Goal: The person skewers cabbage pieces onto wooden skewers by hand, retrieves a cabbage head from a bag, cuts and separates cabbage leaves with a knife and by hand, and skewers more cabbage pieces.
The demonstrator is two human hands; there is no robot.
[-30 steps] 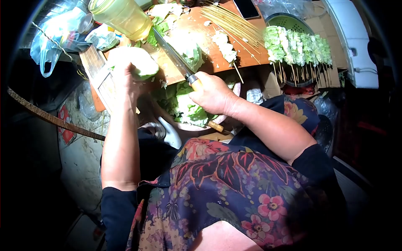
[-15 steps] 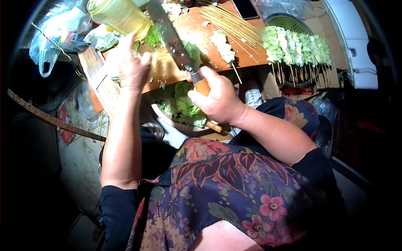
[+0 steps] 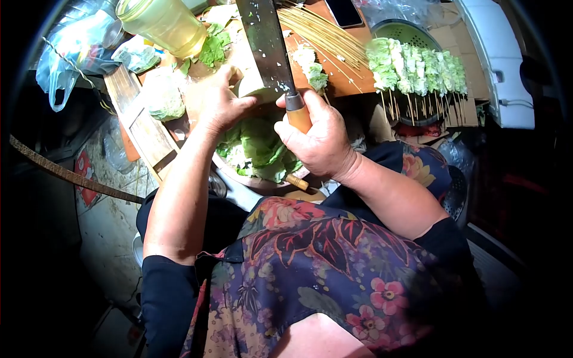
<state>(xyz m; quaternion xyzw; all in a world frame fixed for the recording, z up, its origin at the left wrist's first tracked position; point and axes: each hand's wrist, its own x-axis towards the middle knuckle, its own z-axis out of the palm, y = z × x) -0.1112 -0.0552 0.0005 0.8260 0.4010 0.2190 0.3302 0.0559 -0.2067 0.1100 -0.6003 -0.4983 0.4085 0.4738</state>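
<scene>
In my right hand is a cleaver, its fingers wrapped round the wooden handle and its broad blade pointing away from me. Cabbage bits stick to the blade. My left hand grips the near edge of a pale chopping board, which the blade partly covers. Left of that hand lies a cabbage piece. Below both hands, a bowl holds loose cabbage leaves. Beyond my right hand lies a skewer of cabbage.
Bare bamboo skewers lie near a phone. Several loaded cabbage skewers rest on a green colander at right. A yellowish jar and a blue plastic bag stand at left.
My left hand has moved right, from beside the cabbage piece to the board's edge. The cleaver has shifted right and its blade stands straighter.
</scene>
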